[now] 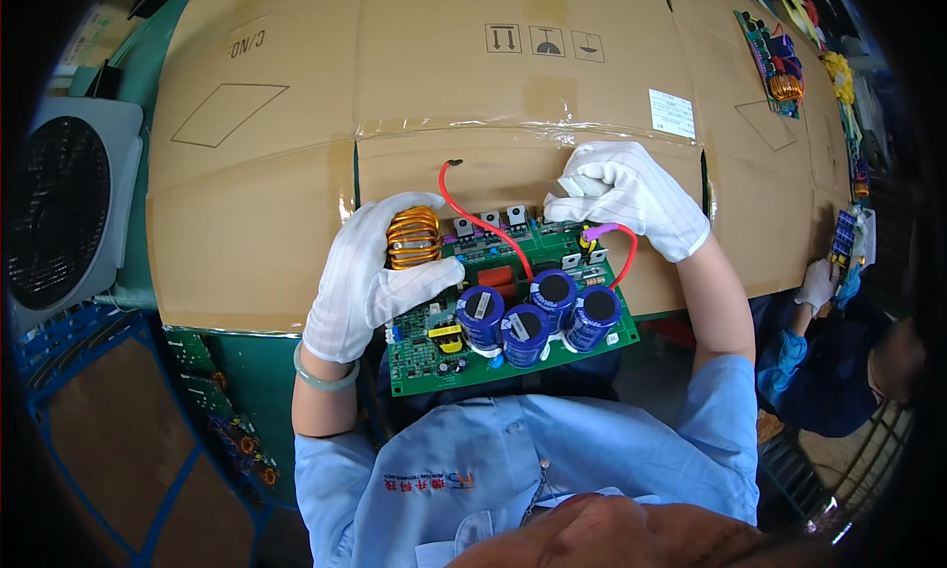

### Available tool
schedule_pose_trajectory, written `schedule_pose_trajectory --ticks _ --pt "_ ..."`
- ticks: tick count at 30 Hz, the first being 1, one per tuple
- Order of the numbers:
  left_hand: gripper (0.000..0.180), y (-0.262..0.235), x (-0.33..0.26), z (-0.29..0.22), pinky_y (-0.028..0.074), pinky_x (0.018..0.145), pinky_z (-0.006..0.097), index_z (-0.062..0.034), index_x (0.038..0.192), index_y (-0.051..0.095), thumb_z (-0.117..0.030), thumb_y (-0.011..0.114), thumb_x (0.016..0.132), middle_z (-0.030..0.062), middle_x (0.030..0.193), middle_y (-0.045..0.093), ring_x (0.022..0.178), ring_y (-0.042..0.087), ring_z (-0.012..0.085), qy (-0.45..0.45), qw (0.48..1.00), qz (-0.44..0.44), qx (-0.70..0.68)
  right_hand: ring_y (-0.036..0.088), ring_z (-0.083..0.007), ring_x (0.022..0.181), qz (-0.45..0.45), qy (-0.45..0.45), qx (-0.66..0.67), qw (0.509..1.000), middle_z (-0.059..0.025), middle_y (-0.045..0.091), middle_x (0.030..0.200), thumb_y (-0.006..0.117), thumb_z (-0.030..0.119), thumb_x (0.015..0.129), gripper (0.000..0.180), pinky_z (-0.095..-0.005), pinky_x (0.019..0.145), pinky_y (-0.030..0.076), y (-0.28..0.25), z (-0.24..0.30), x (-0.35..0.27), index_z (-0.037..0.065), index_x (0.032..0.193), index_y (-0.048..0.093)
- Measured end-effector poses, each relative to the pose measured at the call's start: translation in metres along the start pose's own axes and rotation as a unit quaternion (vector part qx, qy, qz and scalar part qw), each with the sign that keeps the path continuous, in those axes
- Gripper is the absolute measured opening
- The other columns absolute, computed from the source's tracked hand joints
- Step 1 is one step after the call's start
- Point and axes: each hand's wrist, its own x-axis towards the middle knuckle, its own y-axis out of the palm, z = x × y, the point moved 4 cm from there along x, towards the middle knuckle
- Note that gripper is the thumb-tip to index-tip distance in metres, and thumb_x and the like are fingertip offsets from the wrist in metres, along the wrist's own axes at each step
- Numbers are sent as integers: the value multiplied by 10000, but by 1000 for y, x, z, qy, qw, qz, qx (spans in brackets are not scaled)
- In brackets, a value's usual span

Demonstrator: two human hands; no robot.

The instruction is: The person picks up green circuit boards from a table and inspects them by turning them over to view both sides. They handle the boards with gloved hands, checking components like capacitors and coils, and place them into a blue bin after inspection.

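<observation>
A green circuit board (419,373) is tilted at the near edge of the cardboard, in front of my body. My left hand (353,277), in a white glove, grips its left side, with fingers and thumb around a copper-wound coil (414,239). Several blue capacitors (526,333) stand on the board's near half. From among them a red wire (490,228) arches up to a dark, loose end. Over the far right corner, my gloved right hand (636,198) pinches a small pale grey piece (582,185), partly hidden by the fingers. Transistors (490,220) line the far edge.
Flattened cardboard (434,75) covers the table. Another board with a coil (771,65) lies at far right. A fan (74,203) stands at left, above blue racks (128,420). More boards (222,410) sit below the table's left edge. A co-worker's gloved hand (817,284) is at right.
</observation>
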Motion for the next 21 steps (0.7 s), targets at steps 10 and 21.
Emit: schedule_pose_trajectory --ticks 10,21 --pt "653 0 -2 9 481 918 439 -64 1202 637 -438 874 722 156 1030 684 969 629 373 17 1000 0 -4 599 -318 672 14 33 -75 997 -113 630 715 803 322 849 383 -386 620 477 4 -8 12 21 711 610" --pt "615 4 -3 13 498 935 420 -29 1191 643 -388 868 745 163 1055 700 1002 653 362 -40 998 1 -47 642 -128 755 -28 116 16 993 -71 720 832 779 257 888 261 -294 730 522 -21 -2 -10 16 976 733"
